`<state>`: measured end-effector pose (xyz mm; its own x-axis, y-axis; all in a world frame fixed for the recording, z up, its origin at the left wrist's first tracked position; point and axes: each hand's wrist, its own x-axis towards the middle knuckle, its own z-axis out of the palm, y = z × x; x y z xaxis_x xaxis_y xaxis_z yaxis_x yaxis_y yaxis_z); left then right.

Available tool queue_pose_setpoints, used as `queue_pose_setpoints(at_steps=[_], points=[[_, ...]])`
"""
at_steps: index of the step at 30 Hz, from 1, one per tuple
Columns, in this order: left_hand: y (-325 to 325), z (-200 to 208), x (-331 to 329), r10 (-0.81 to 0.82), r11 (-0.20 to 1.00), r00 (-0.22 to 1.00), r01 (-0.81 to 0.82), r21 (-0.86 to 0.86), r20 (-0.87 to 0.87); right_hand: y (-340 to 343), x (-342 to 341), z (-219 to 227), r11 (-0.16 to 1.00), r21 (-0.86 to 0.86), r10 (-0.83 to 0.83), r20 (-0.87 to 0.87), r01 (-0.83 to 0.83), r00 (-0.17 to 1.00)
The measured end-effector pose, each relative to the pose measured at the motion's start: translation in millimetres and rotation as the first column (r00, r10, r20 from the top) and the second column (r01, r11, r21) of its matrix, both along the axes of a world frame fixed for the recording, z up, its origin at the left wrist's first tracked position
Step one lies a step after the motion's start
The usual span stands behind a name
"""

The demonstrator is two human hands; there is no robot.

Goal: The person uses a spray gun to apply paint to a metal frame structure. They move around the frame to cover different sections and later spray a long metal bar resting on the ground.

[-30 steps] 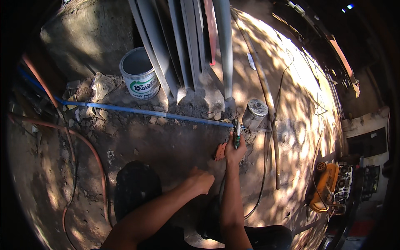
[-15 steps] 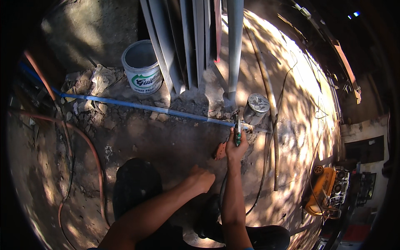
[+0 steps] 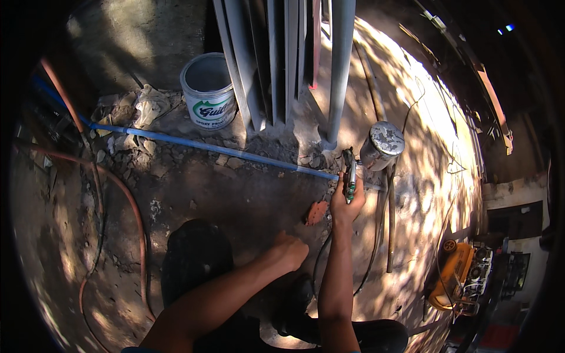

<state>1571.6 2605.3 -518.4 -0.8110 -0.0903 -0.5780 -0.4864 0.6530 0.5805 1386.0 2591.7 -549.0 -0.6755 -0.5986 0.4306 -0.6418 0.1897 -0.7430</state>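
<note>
My right hand [image 3: 347, 203] is wrapped round the handle of a spray gun [image 3: 351, 176], silver with green parts. At the gun's right side is a paint-spattered metal cup [image 3: 379, 150]. A thin dark hose [image 3: 322, 253] trails below my right hand. The far end of a blue pipe [image 3: 235, 154] on the ground disappears behind that hand. Closer to me, my left hand [image 3: 288, 252] is closed in a fist over my legs, and its inner side is hidden. Between and beyond my hands lies a flat orange-red piece [image 3: 316, 213].
Upright grey metal bars [image 3: 282, 65] and a round grey pipe [image 3: 340, 76] stand ahead. Left of them is a white paint bucket [image 3: 212, 109] among rubble. A reddish hose [image 3: 132, 206] curves at left. An orange air compressor [image 3: 452, 276] stands at right.
The spray gun and its cup have moved slightly right and away from me with my right hand. My left fist stays nearly in place. The whole view has shifted a little.
</note>
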Motion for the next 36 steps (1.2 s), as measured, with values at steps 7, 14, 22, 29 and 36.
queue_pose_setpoints(at_steps=[7,14,22,29,36], points=[[2.5,7.7,2.0,-0.004,1.000,1.000,0.004,-0.018,0.010,6.8,-18.6,-46.8,0.997,0.083,0.007,-0.113,0.003,0.994],[1.1,6.1,0.0,0.005,1.000,1.000,-0.005,0.001,0.030,8.0,-12.4,-51.7,0.995,0.092,0.053,-0.074,-0.046,0.996],[1.6,-0.7,1.3,0.055,0.998,0.997,-0.055,-0.017,-0.049,-22.2,18.4,10.2,0.992,-0.087,0.074,-0.178,-0.091,0.981],[-3.0,3.5,1.8,0.013,1.000,0.999,-0.014,-0.026,-0.047,-43.5,40.2,66.9,0.978,-0.168,0.104,-0.138,-0.127,0.985],[-11.9,14.0,7.7,0.016,0.999,0.996,-0.019,-0.034,-0.085,-58.1,57.5,114.8,0.952,-0.213,0.176,-0.202,-0.219,0.964]])
